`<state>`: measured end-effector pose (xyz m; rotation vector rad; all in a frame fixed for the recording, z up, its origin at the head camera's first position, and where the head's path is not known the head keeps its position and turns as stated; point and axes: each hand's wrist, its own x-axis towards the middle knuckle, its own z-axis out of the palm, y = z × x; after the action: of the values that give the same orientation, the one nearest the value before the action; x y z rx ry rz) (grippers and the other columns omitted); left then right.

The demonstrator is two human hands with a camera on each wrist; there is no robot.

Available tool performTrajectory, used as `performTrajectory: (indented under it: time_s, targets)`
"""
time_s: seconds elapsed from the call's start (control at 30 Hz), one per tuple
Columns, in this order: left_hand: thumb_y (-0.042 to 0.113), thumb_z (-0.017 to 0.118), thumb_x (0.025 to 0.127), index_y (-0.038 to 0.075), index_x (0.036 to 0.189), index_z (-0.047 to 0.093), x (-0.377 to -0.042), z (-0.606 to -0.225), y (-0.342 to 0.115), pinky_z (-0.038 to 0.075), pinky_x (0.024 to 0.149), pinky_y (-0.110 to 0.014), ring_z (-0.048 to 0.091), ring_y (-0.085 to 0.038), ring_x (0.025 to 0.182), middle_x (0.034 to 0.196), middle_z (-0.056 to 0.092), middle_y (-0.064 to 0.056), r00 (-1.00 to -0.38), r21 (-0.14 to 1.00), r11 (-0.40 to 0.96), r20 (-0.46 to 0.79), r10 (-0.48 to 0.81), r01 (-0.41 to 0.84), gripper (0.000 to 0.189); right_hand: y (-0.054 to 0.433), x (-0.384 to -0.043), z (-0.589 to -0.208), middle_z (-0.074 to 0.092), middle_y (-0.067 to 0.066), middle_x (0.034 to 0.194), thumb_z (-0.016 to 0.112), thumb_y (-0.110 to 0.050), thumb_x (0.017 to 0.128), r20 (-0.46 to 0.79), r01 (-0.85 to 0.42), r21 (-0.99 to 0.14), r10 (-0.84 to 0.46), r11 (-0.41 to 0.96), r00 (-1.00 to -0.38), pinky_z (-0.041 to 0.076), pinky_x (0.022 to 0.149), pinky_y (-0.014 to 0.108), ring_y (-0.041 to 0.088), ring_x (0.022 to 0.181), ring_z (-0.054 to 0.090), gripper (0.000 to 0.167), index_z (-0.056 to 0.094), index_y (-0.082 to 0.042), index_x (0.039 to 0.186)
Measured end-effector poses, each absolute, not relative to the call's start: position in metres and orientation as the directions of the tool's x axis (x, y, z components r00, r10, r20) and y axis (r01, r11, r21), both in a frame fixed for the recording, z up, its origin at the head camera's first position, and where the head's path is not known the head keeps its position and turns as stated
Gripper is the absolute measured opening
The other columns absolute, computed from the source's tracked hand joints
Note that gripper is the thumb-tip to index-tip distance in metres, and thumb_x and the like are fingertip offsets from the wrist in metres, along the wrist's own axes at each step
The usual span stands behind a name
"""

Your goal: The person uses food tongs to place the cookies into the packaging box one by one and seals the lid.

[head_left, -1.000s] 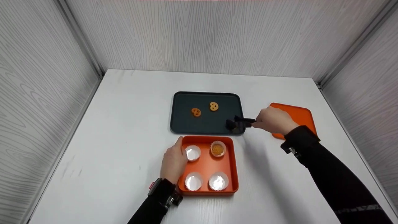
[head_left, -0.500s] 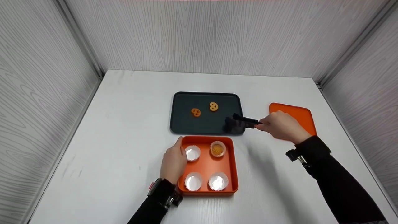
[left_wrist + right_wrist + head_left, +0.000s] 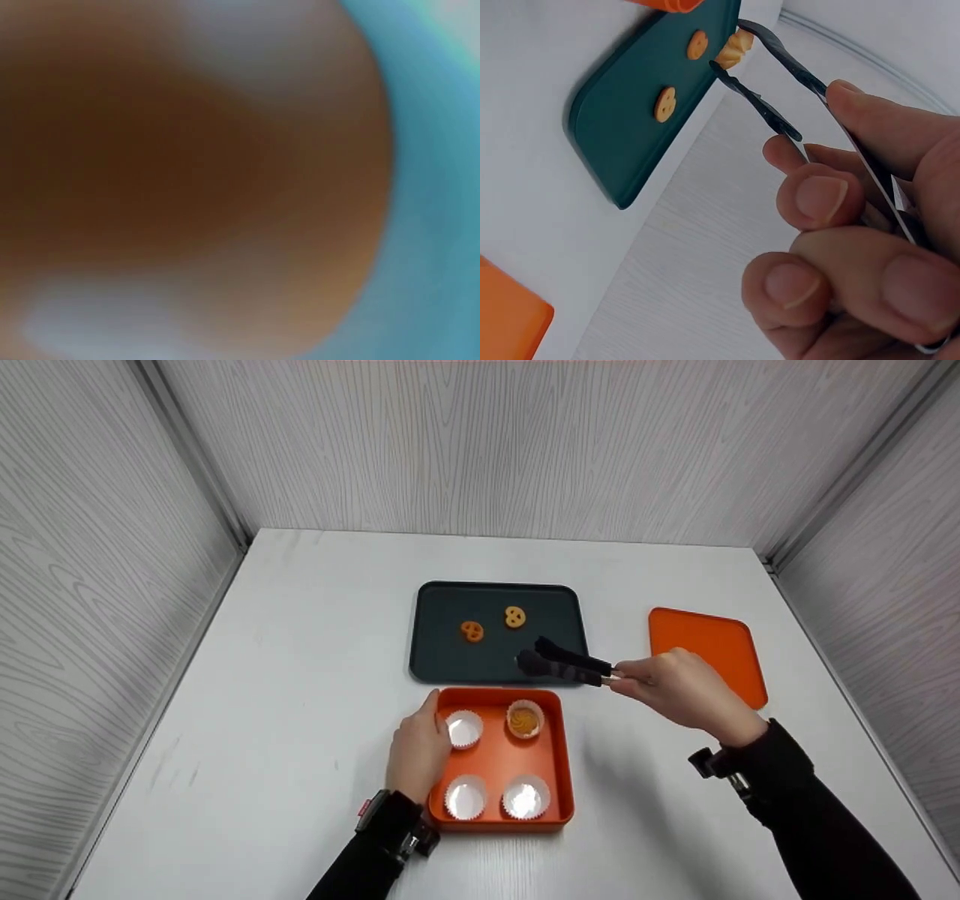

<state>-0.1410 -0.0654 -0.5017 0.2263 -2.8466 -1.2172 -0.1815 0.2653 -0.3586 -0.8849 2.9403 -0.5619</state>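
Observation:
My right hand (image 3: 679,690) holds black-tipped tongs (image 3: 574,664) over the near edge of the dark green tray (image 3: 442,664). In the right wrist view a pale golden, ridged cookie (image 3: 735,49) sits between the tong tips. Two pretzel-shaped cookies, a darker one (image 3: 472,631) and a lighter one (image 3: 514,617), lie on the tray. My left hand (image 3: 420,750) grips the left wall of an orange box (image 3: 495,769). White paper cups stand in the box; the far right one (image 3: 525,718) contains a swirled cookie. The left wrist view is only a blur.
A flat orange lid-like tray (image 3: 709,649) lies at the right on the white table (image 3: 300,660). The dark tray stands directly behind the box. Grey wood-grain panels (image 3: 487,450) enclose the table at the back and sides.
The tongs have lifted from the dark tray's right corner and moved left and toward the box. My right hand has come nearer, uncovering more of the flat orange tray. My left hand stays put.

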Motion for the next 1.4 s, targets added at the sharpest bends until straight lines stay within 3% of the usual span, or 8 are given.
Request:
performTrajectory:
  time_s: [0.17, 0.37, 0.53, 0.7, 0.9, 1.4]
  targets:
    - [0.015, 0.052, 0.106, 0.006, 0.149, 0.052, -0.140, -0.502, -0.066, 0.054, 0.101, -0.047, 0.068, -0.029, 0.113, 0.133, 0.067, -0.016, -0.989, 0.728, 0.676, -0.014, -0.149, -0.112, 0.045, 0.252, -0.164, -0.361, 0.042, -0.014, 0.061, 0.072, -0.024, 0.097, 0.093, -0.575, -0.342, -0.582, 0.743, -0.808, 0.024, 0.050, 0.021, 0.002, 0.051, 0.035, 0.011, 0.069, -0.020, 0.087]
    - [0.014, 0.052, 0.105, 0.004, 0.148, 0.052, -0.140, -0.502, -0.067, 0.054, 0.100, -0.048, 0.069, -0.032, 0.112, 0.133, 0.067, -0.017, -0.990, 0.728, 0.678, -0.005, -0.138, -0.098, 0.044, 0.233, -0.149, -0.370, 0.054, -0.014, 0.065, 0.073, -0.024, 0.096, 0.129, -0.669, -0.291, -0.664, 0.684, -0.736, 0.034, 0.050, 0.019, 0.001, 0.056, 0.045, 0.012, 0.066, -0.020, 0.086]
    - [0.014, 0.051, 0.106, 0.004, 0.148, 0.052, -0.141, -0.503, -0.066, 0.054, 0.101, -0.048, 0.068, -0.031, 0.114, 0.134, 0.066, -0.017, -0.991, 0.728, 0.679, 0.002, -0.137, -0.093, 0.043, 0.220, -0.145, -0.376, 0.041, -0.013, 0.058, 0.075, -0.022, 0.094, 0.133, -0.716, -0.225, -0.708, 0.661, -0.694, 0.029, 0.050, 0.020, 0.003, 0.053, 0.040, 0.016, 0.064, -0.018, 0.084]
    - [0.013, 0.051, 0.105, 0.005, 0.147, 0.054, -0.142, -0.504, -0.065, 0.055, 0.098, -0.048, 0.070, -0.032, 0.110, 0.131, 0.068, -0.017, -0.990, 0.723, 0.687, 0.028, -0.139, -0.076, 0.042, 0.211, -0.146, -0.378, 0.038, -0.011, 0.055, 0.078, -0.020, 0.092, 0.112, -0.728, -0.216, -0.724, 0.651, -0.681, 0.028, 0.048, 0.020, 0.005, 0.051, 0.039, 0.009, 0.070, -0.014, 0.089]
    - [0.013, 0.051, 0.105, 0.005, 0.148, 0.053, -0.143, -0.504, -0.064, 0.056, 0.097, -0.048, 0.069, -0.032, 0.111, 0.132, 0.067, -0.017, -0.991, 0.732, 0.677, 0.019, -0.135, -0.079, 0.043, 0.203, -0.148, -0.380, 0.032, -0.011, 0.055, 0.078, -0.023, 0.092, 0.093, -0.727, -0.198, -0.726, 0.657, -0.681, 0.021, 0.047, 0.020, 0.005, 0.049, 0.034, 0.020, 0.064, -0.014, 0.080]
    - [0.014, 0.051, 0.106, 0.008, 0.145, 0.055, -0.142, -0.504, -0.063, 0.056, 0.096, -0.047, 0.070, -0.027, 0.108, 0.127, 0.070, -0.014, -0.991, 0.737, 0.673, 0.030, -0.127, -0.064, 0.040, 0.194, -0.155, -0.386, 0.045, -0.009, 0.056, 0.079, -0.026, 0.091, 0.101, -0.756, -0.164, -0.752, 0.634, -0.652, 0.026, 0.044, 0.020, 0.005, 0.047, 0.037, 0.014, 0.071, -0.014, 0.087]
